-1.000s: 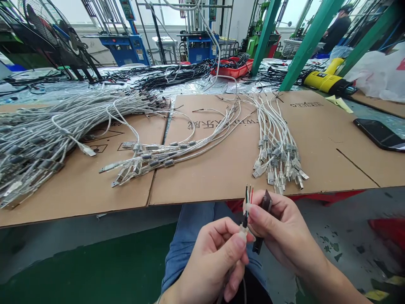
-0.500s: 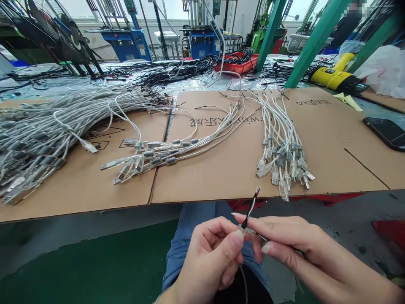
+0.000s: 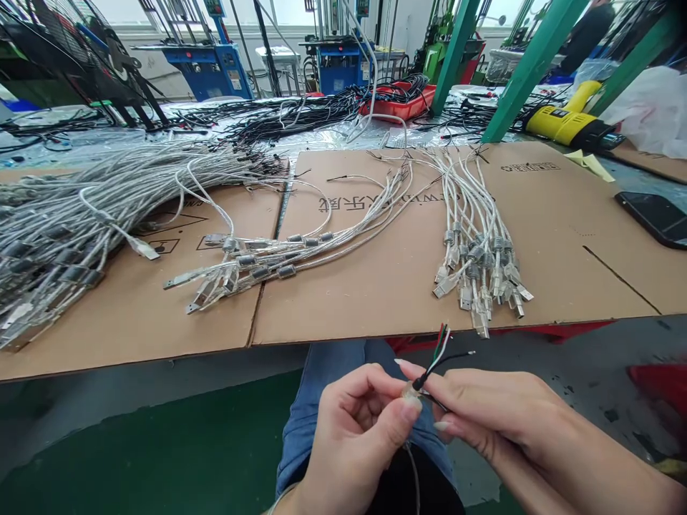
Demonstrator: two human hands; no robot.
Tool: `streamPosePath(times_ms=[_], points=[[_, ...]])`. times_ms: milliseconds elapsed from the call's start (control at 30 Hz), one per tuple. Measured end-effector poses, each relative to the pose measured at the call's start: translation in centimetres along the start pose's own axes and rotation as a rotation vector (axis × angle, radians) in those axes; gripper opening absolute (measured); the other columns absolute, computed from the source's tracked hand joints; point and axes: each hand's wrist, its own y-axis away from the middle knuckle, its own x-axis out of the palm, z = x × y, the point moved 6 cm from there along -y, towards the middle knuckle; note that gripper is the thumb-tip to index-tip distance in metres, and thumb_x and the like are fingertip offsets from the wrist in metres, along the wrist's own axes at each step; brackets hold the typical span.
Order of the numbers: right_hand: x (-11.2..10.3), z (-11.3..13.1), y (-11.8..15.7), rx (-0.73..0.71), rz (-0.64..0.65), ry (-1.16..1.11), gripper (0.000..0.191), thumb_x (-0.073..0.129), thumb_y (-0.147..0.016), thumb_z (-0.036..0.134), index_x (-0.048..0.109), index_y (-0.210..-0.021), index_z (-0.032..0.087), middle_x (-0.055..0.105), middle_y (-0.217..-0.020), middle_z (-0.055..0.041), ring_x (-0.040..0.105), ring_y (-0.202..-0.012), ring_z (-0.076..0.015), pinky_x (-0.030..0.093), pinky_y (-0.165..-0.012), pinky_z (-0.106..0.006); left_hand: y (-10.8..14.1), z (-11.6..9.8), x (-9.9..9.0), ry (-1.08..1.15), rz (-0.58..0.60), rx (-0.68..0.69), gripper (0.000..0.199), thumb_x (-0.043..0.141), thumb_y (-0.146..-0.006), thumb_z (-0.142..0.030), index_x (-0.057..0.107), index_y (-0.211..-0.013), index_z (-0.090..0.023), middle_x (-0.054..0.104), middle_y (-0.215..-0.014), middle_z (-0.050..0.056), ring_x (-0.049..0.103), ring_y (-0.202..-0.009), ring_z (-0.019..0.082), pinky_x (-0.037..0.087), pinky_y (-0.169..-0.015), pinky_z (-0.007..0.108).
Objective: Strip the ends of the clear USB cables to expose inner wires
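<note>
Over my lap, my left hand [image 3: 370, 422] pinches a thin grey cable [image 3: 413, 472] between thumb and forefinger, close to its stripped end. From the black sleeve there, loose wires [image 3: 441, 350] in red, green, white and black fan upward and to the right. My right hand [image 3: 483, 400] is closed beside it, its fingertips against the wires' base. Between those fingers shows a thin dark tool [image 3: 436, 403], mostly hidden, its kind unclear. On the cardboard beyond lie a bunch of clear USB cables [image 3: 477, 236], a smaller bunch [image 3: 300, 257] and a large pile [image 3: 96, 207].
The cardboard [image 3: 343, 307] ends just beyond my hands. A phone [image 3: 655, 218] and a yellow heat gun [image 3: 569, 127] lie at the right. Farther back are black cables [image 3: 290, 118], a red tray [image 3: 402, 107] and green posts [image 3: 529, 71].
The wires at the cable end have spread apart; the black one now points right, away from the others. My right hand has shifted slightly; my left still pinches the cable.
</note>
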Motion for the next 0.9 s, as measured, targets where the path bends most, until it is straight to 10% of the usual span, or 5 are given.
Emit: streamPosePath(times_ms=[500, 900], points=[[0.2, 0.0, 1.2, -0.064, 0.209, 0.185, 0.021, 0.043, -0.089, 0.009, 0.060, -0.084, 0.021, 0.057, -0.066, 0.0004, 0.053, -0.057, -0.0129, 0.044, -0.053, -0.022, 0.1, 1.2, -0.3, 0.022, 0.105, -0.131, 0.028, 0.068, -0.072, -0.037, 0.053, -0.064, -0.014, 0.048, -0.045, -0.007, 0.027, -0.028, -0.004, 0.018, -0.027, 0.008], [-0.3, 0.5, 0.2, -0.073, -0.018, 0.194, 0.020, 0.054, -0.088, 0.034, 0.071, -0.091, 0.024, 0.065, -0.063, -0.0040, 0.064, -0.062, -0.0197, 0.053, -0.054, -0.025, -0.1, 1.4, -0.3, 0.001, 0.128, -0.156, 0.031, 0.068, -0.071, -0.040, 0.054, -0.065, -0.013, 0.048, -0.043, -0.007, 0.027, -0.026, -0.004, 0.019, -0.026, 0.007]])
